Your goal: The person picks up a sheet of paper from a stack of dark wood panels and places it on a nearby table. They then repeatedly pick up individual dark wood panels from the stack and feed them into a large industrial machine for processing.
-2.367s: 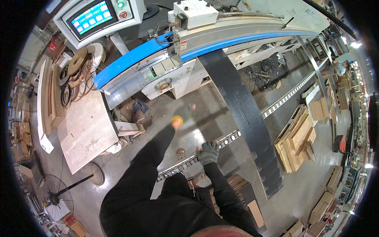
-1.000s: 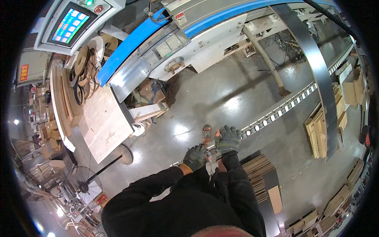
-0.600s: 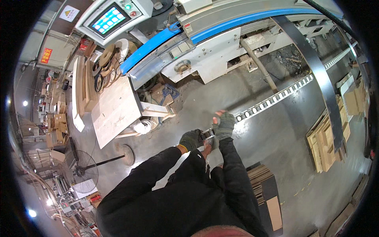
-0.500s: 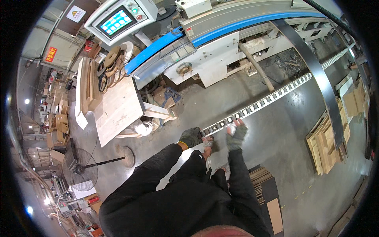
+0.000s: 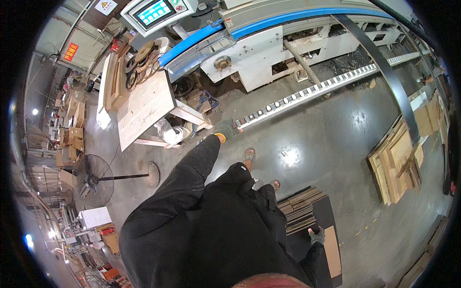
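Note:
My left hand, in a grey glove with a yellow cuff, is closed at the near end of a long white roller rail. The rail carries a row of small rollers and runs off to the far right. Down at the lower right, my right hand is gloved too, its bare fingertips apart. It lies over a dark panel beside a stack of brown-edged boards. No object shows in that hand, though its palm is hidden.
A machine with a blue edge and a control screen stands ahead. A wooden table with strips and coiled bands is at left, a fan nearer. A dark curved strip crosses above wooden panels at right.
My right hand has moved from beside the rail down and back to the boards at lower right. The rail's near end and my left hand appear higher and slightly left in view.

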`<state>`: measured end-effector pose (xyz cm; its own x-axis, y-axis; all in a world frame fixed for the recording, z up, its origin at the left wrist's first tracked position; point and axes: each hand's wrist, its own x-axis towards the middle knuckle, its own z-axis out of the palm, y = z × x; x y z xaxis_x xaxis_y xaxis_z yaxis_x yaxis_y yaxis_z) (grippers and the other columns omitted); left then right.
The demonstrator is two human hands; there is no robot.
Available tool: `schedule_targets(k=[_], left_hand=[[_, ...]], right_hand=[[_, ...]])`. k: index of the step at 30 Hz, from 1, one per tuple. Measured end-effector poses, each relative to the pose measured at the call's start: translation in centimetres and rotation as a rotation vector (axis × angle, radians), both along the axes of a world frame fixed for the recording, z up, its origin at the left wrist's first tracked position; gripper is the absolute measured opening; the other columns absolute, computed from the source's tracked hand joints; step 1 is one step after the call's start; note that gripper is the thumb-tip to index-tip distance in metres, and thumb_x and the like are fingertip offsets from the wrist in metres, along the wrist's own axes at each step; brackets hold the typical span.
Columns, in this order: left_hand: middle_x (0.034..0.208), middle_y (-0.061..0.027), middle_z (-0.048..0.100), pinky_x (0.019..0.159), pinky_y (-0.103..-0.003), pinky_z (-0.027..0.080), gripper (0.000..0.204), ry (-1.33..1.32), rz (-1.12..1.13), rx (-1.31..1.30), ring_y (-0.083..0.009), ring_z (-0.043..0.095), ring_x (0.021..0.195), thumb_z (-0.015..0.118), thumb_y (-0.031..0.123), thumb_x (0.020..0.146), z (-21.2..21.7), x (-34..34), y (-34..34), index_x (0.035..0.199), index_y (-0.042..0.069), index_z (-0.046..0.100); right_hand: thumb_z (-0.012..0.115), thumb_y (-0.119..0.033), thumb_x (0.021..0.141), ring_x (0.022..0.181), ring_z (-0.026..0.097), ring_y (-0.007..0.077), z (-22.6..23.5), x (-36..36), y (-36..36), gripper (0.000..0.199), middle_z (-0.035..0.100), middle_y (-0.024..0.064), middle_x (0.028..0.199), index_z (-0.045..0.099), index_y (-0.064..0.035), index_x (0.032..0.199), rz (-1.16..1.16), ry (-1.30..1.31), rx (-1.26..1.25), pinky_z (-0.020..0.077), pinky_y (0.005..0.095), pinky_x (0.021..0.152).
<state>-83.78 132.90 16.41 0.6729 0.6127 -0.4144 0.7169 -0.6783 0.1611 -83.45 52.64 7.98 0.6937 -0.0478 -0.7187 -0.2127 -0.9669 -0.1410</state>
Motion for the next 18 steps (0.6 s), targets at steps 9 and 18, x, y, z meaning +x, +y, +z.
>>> schedule_targets(k=[9, 18], left_hand=[[0.12, -0.0242, 0.065, 0.095, -0.047, 0.048, 0.09, 0.018, -0.107, 0.041, -0.0407, 0.06, 0.115, 0.064, 0.078, 0.072, -2.0, 1.1, 1.0, 0.122, 0.004, 0.061], [0.152, -0.0192, 0.039, 0.113, -0.053, 0.029, 0.086, -0.368, -0.414, 0.622, -0.0351, 0.035, 0.142, 0.059, 0.067, 0.084, -0.6, 2.1, -7.2, 0.139, 0.002, 0.047]], right_hand=[[0.086, -0.02, 0.075, 0.093, 0.062, 0.0238, -10.8, 0.8, -9.3, 0.04, 0.067, 0.0082, 0.1, 0.064, -0.0002, 0.103, -0.257, -0.263, 0.5, 0.0524, 0.0416, 0.081], [0.081, -0.04, 0.081, 0.068, 0.058, 0.0193, -9.1, 2.5, -8.2, 0.036, 0.062, 0.0052, 0.076, 0.064, -0.0081, 0.087, -0.327, -0.317, 0.427, 0.0494, 0.038, 0.068]])
